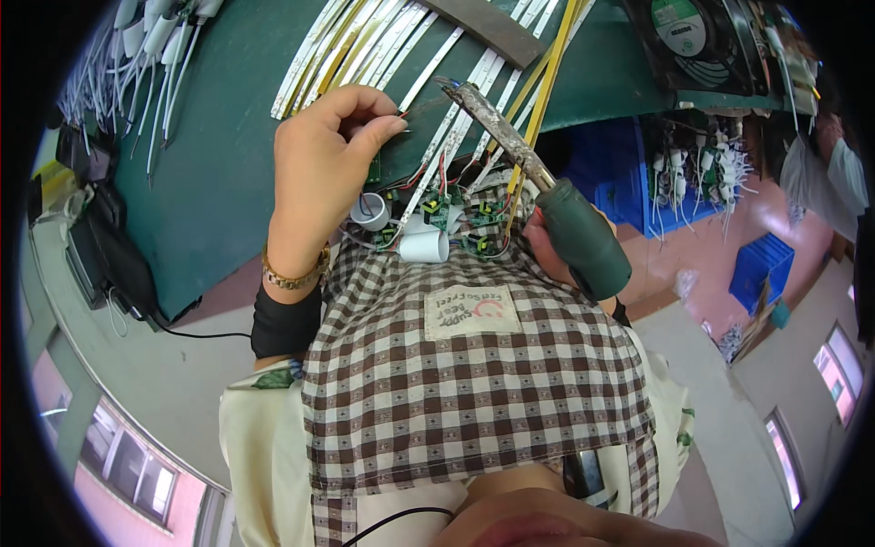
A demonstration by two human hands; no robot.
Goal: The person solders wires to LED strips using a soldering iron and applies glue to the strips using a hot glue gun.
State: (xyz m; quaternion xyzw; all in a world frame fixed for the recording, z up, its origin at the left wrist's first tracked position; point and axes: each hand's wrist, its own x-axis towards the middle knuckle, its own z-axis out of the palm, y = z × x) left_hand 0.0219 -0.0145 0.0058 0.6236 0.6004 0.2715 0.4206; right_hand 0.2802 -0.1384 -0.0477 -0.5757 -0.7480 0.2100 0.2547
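My left hand (pixel 314 159) is raised over the green table, thumb and forefinger pinched on what looks like a thin wire; its far end is too small to follow. In my right hand (pixel 545 246), mostly hidden behind the handle, is a soldering iron (pixel 588 237) with a dark green grip. Its worn metal shaft slants up and left, the tip over the LED strips (pixel 447 141). Between my hands, at the table's near edge, small green circuit boards (pixel 437 211) with red and black leads lie beside white cylindrical housings (pixel 424 246).
A dark bar (pixel 488 32) lies across the strips at the back. White-cased parts with wires (pixel 159 36) pile at far left. A black fan (pixel 688 36) stands at far right, above a blue bin (pixel 643 187) with more wired boards. A black cable (pixel 210 334) hangs at left.
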